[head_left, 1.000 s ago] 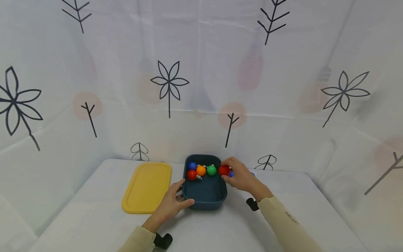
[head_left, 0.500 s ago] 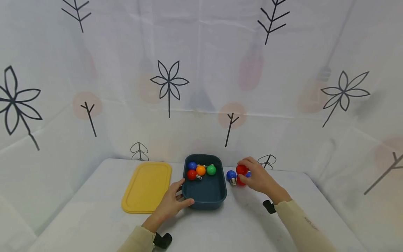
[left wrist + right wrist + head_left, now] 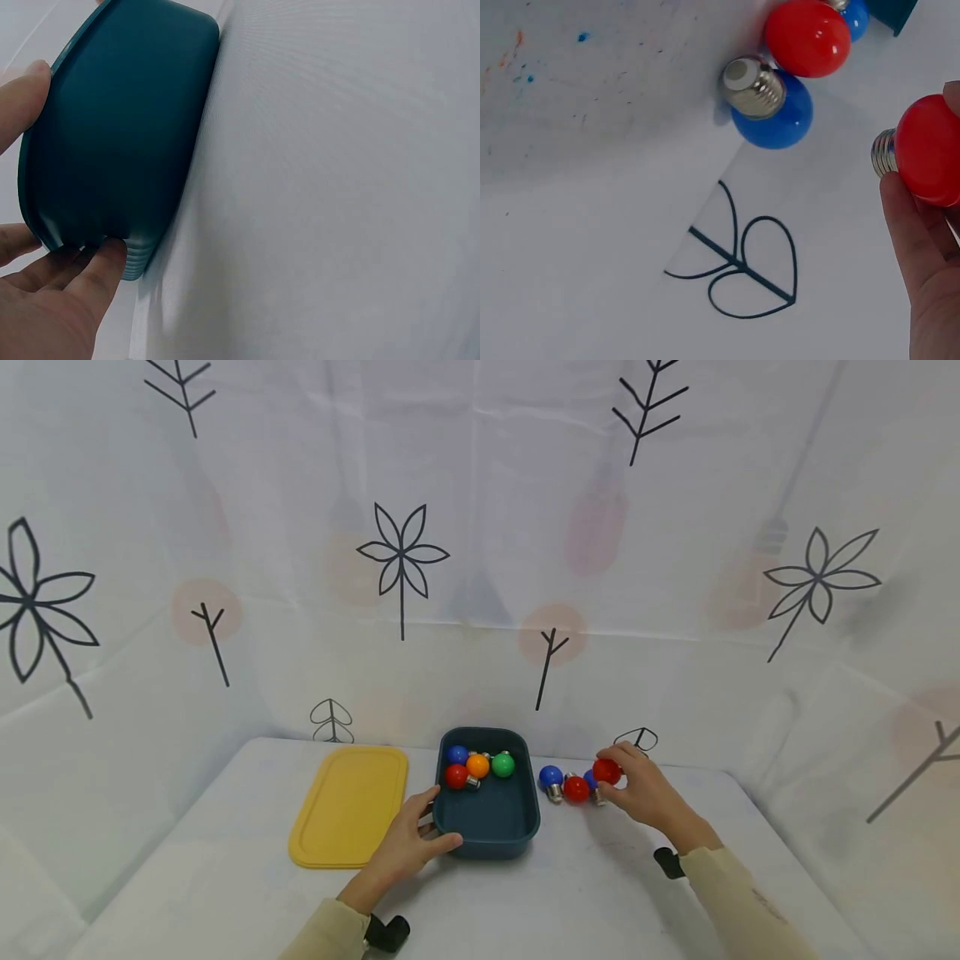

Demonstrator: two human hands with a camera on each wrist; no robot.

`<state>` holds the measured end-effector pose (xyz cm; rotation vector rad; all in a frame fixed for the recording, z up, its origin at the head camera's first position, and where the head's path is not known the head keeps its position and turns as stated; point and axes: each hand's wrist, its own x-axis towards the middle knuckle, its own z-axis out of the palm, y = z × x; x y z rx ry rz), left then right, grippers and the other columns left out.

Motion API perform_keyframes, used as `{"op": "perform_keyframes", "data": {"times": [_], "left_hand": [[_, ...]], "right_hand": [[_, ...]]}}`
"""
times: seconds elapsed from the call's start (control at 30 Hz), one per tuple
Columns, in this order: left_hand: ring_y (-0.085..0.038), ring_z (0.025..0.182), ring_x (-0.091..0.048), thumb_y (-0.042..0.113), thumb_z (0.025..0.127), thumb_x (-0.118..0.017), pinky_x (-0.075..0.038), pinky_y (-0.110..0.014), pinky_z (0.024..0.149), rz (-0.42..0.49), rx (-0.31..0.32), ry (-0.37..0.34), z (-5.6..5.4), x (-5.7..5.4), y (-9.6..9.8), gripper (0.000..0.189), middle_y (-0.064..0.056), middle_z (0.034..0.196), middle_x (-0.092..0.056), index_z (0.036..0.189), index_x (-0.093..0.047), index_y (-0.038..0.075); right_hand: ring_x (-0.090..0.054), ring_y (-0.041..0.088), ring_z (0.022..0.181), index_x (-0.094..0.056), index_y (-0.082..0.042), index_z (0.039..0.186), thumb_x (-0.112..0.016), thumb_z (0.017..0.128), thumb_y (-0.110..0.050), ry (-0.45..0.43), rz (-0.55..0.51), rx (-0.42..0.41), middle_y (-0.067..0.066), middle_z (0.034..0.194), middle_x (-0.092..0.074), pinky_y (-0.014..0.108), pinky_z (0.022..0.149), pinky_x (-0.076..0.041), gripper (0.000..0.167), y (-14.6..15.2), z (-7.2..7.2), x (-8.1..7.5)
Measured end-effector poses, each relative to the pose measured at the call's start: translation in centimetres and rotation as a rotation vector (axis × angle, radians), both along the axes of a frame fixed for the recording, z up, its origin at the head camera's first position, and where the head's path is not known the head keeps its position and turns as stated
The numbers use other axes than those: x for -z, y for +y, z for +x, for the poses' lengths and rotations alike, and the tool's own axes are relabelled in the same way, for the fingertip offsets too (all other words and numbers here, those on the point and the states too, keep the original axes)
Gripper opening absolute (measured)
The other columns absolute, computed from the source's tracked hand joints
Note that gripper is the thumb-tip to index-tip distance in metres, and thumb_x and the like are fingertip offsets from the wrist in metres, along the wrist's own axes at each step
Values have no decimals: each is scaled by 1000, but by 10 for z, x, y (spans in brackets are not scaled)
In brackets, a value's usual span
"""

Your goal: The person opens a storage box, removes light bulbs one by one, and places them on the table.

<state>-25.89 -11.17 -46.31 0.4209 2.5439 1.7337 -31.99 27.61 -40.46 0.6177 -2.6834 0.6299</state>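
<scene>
My left hand (image 3: 405,843) grips the near left corner of a dark teal plastic bin (image 3: 487,843), thumb and fingers spread along its rim and wall (image 3: 127,112). Inside the bin lie a blue bulb (image 3: 457,755), an orange bulb (image 3: 477,766), a green bulb (image 3: 503,765) and a red bulb (image 3: 456,776). To the right of the bin, my right hand (image 3: 648,789) pinches another red light bulb (image 3: 934,154), its metal screw base poking out beside a fingertip. On the table close by lie a blue bulb (image 3: 551,776), a red bulb (image 3: 807,37) and a second blue bulb (image 3: 780,116).
A yellow lid (image 3: 348,806) lies flat on the white table (image 3: 525,910) left of the bin. Behind the table hangs a white cloth (image 3: 480,668) printed with leaves and flowers. Black wrist mounts (image 3: 388,934) sit under both forearms.
My right hand has carried the red bulb rightward from the bin's right rim, past the bulbs on the table, bringing them into view. My left hand and the bin have stayed put.
</scene>
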Motion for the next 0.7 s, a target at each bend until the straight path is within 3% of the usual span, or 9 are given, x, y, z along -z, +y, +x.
{"op": "perform_keyframes", "data": {"times": [0.27,0.43,0.7], "left_hand": [[-37,134,-35,31,81,-77,-40,-48,103,15,7,0,1,-2,1,87,-18,150,-29,149,-28,7],[-37,134,-35,30,81,-77,-40,-48,103,12,9,10,1,-2,1,88,-19,149,-29,149,-28,6],[-37,133,-35,33,80,-78,-40,-48,103,14,7,8,0,0,0,90,-19,149,-29,149,-28,6]], "right_hand": [[-54,30,104,-60,-3,118,-77,78,-6,21,-20,20,11,117,-53,47,83,-55,43,16,1,12],[-55,29,100,-60,-2,116,-78,77,-5,14,-31,22,10,113,-53,47,83,-55,42,23,-1,19],[-56,29,98,-59,-1,115,-76,78,-5,-46,-30,35,11,111,-53,47,82,-55,40,31,-4,26]]}}
